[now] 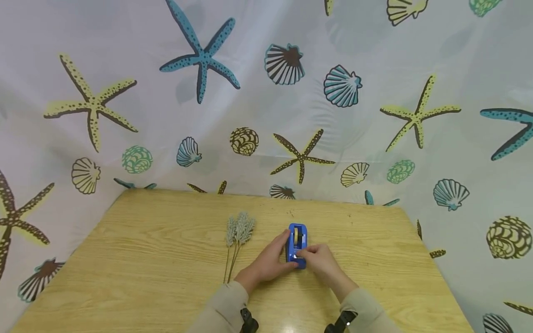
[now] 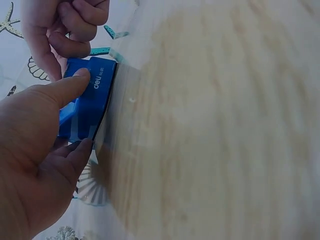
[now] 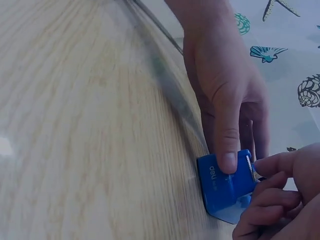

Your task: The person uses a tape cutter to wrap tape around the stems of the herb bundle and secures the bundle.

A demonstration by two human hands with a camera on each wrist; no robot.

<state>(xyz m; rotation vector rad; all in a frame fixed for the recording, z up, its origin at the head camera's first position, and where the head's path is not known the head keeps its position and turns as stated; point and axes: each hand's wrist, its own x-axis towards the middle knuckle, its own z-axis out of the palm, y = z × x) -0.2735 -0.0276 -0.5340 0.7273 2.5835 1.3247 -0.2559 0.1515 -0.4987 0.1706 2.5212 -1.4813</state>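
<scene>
A blue tape dispenser (image 1: 297,266) with a roll of tape (image 1: 296,236) in it stands on the wooden table. My left hand (image 1: 268,263) grips it from the left side, and the thumb lies on its side by the white lettering in the left wrist view. At the toothed cutter (image 3: 249,166), the curled fingers of my right hand (image 1: 322,263) pinch the tape's end, which the fingertips mostly hide. Both hands are close together around the dispenser's near half.
Left of my left hand lies a bunch of grey-green dried flower sprigs (image 1: 240,229) with thin stems. The wooden table (image 1: 145,259) reaches back to a cloth (image 1: 258,106) printed with starfish and shells, which surrounds it on the far side and both sides.
</scene>
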